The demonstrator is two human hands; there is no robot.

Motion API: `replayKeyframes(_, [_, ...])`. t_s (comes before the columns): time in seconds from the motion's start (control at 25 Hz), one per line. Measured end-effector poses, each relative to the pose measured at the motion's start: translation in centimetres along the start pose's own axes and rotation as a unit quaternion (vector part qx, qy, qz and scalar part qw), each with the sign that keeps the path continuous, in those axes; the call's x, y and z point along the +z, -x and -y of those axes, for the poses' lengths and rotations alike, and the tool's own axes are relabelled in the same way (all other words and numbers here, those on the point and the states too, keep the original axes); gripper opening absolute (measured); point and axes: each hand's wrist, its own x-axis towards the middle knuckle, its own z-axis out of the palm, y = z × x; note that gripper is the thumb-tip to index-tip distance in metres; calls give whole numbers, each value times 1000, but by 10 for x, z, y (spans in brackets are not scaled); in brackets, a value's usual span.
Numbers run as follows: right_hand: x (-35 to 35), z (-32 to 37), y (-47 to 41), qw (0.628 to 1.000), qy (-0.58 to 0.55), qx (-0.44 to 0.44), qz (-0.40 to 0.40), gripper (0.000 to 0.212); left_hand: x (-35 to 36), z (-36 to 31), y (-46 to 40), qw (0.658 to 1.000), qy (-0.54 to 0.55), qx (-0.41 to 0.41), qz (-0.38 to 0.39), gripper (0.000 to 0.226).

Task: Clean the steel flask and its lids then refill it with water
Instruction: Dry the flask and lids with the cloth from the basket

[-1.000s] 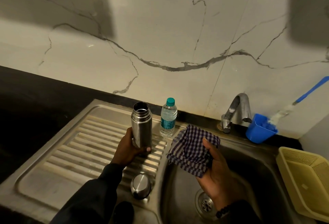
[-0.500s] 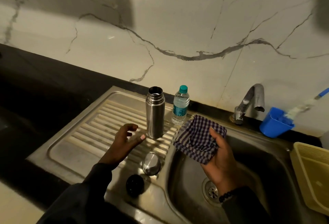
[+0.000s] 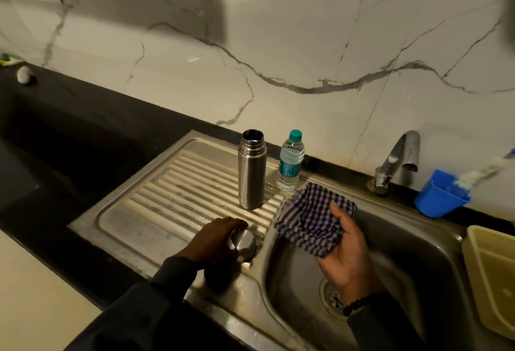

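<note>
The open steel flask (image 3: 251, 172) stands upright on the ribbed drainboard (image 3: 178, 197), with no hand on it. A small water bottle (image 3: 289, 161) with a teal cap stands just right of it. My left hand (image 3: 214, 242) curls around the steel cup lid (image 3: 243, 242) at the drainboard's front edge. A dark round lid (image 3: 220, 275) lies just below that hand, mostly in shadow. My right hand (image 3: 345, 250) holds a blue checked cloth (image 3: 312, 219) over the sink basin (image 3: 395, 267).
A steel tap (image 3: 395, 164) rises behind the basin. A blue plastic cup (image 3: 440, 194) holding a brush stands right of the tap. A cream plastic basket (image 3: 493, 275) sits at the right edge. Black countertop (image 3: 55, 139) stretches to the left.
My left hand let go of the flask, leaving it upright, then dropped toward me and closed around the steel cup lid. The right hand kept holding the cloth.
</note>
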Motion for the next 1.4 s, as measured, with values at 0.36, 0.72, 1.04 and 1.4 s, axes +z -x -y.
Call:
replayKeyframes(0.36, [6,27,23,997,37,-68,-6,39,-31,-79,14,821,558,1,-123,61])
replayKeyframes(0.72, [40,47,55,963,183,-196,-27,35,-29,-169,5,691,721,14,-48,48])
replayKeyframes(1.04, [43,68,89,758,534,-372,-36,30,-41,-210,-1,676,728,67,-93,45])
replayKeyframes(1.4, [42,66,85,715,614,-333,18,38,-56,-229,-4,731,649,131,-163,30])
